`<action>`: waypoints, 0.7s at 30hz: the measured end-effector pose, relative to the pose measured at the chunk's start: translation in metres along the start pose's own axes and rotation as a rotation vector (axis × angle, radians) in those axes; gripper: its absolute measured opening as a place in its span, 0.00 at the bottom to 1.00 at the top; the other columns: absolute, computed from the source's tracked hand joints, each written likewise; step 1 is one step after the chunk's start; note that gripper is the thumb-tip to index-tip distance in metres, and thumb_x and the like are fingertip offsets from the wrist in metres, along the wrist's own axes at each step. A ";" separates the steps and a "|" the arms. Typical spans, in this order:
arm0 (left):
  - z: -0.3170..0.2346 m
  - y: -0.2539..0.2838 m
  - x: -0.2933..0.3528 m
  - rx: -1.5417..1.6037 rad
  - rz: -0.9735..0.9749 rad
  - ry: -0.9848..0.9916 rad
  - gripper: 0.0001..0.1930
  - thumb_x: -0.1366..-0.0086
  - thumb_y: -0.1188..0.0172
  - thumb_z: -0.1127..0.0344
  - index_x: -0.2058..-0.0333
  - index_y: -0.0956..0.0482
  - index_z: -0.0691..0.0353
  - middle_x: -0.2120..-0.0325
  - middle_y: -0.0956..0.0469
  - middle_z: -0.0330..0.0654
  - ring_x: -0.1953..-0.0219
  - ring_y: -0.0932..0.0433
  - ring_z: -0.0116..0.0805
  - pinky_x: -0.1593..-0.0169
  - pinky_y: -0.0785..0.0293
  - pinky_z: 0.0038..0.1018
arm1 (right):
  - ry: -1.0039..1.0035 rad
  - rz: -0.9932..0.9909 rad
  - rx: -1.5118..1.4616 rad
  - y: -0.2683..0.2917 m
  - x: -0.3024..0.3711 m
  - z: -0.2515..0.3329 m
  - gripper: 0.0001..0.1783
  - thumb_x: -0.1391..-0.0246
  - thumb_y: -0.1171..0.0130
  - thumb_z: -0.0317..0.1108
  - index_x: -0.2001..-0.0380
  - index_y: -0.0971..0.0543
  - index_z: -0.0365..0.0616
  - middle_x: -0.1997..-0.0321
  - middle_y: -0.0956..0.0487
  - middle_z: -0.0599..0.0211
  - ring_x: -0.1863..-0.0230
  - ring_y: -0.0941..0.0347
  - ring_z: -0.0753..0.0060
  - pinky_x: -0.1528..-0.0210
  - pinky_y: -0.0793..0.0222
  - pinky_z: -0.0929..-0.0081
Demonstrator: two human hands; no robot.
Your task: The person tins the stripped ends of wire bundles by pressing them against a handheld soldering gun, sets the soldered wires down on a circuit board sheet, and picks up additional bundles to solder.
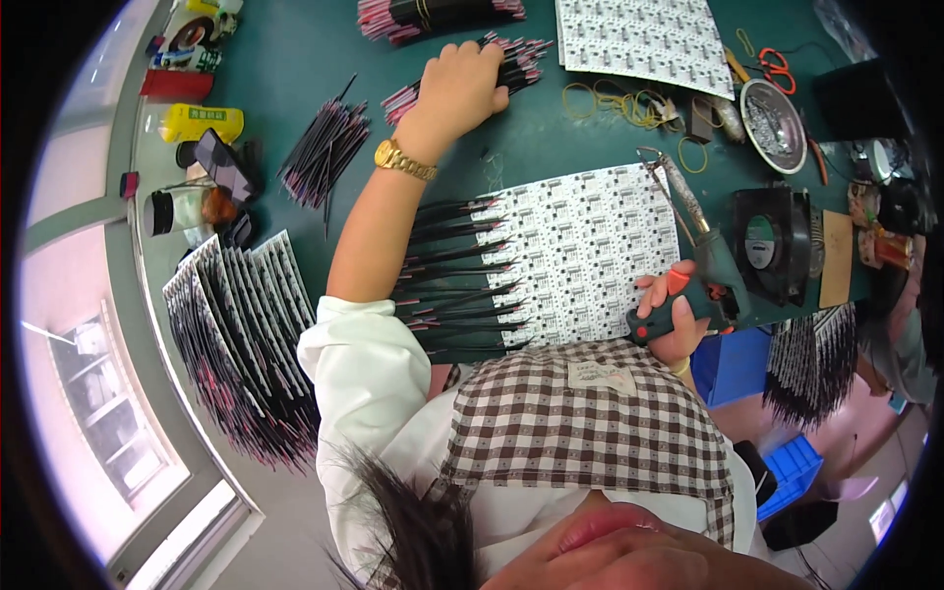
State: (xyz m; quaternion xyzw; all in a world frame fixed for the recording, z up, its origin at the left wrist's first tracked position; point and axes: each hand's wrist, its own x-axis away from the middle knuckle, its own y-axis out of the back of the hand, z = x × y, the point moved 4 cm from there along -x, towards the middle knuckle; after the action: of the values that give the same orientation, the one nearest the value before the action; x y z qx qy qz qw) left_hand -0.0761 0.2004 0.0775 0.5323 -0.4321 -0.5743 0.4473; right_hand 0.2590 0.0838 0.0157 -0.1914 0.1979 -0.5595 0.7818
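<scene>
My left hand [455, 93] reaches far over the bench, its fingers curled down onto a pile of thin black wires [523, 61] with pink ends. The fingertips are hidden among them. Near the bench's front edge my right hand [680, 329] grips a dark green soldering gun [721, 264] with an orange trigger. Its metal tip points away from me, over the right side of a white printed circuit board panel [590, 246]. Along that panel's left edge lie several black wires [452, 280], spread sideways in rows.
Loose wires [327, 143] lie left of my arm, a tied bundle [433, 15] at the back. Stacked panels [644, 39], rubber bands [619, 103], a metal bowl [774, 126], orange-handled scissors [777, 71] and a black fan [772, 246] stand rightward. Wired panels [241, 344] sit at left.
</scene>
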 end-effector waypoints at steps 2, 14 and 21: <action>0.007 0.002 0.001 0.287 -0.023 -0.042 0.15 0.47 0.37 0.64 0.62 0.26 0.62 0.67 0.26 0.45 0.63 0.27 0.46 0.59 0.29 0.36 | 0.004 0.019 -0.002 0.000 0.000 0.000 0.24 0.44 0.49 0.36 0.47 0.38 0.38 0.74 0.30 0.64 0.76 0.30 0.71 0.50 0.35 0.58; 0.039 0.048 0.028 1.136 -0.607 0.187 0.09 0.38 0.42 0.74 0.58 0.26 0.65 0.75 0.23 0.35 0.72 0.25 0.21 0.65 0.28 0.20 | 0.031 0.037 -0.046 -0.005 0.006 -0.006 0.23 0.43 0.50 0.36 0.47 0.37 0.37 0.74 0.30 0.62 0.76 0.30 0.70 0.53 0.34 0.58; 0.045 0.078 0.050 1.231 -0.508 0.230 0.09 0.38 0.44 0.75 0.58 0.26 0.66 0.73 0.22 0.35 0.71 0.26 0.20 0.65 0.29 0.17 | 0.014 0.045 -0.057 -0.007 0.010 -0.005 0.23 0.43 0.51 0.35 0.46 0.37 0.38 0.73 0.31 0.63 0.76 0.30 0.70 0.52 0.35 0.59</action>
State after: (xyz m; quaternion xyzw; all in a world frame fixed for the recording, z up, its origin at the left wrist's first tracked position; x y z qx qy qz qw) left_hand -0.1188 0.1353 0.1447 0.8329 -0.4916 -0.2506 -0.0435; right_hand 0.2535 0.0721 0.0142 -0.2050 0.2233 -0.5375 0.7869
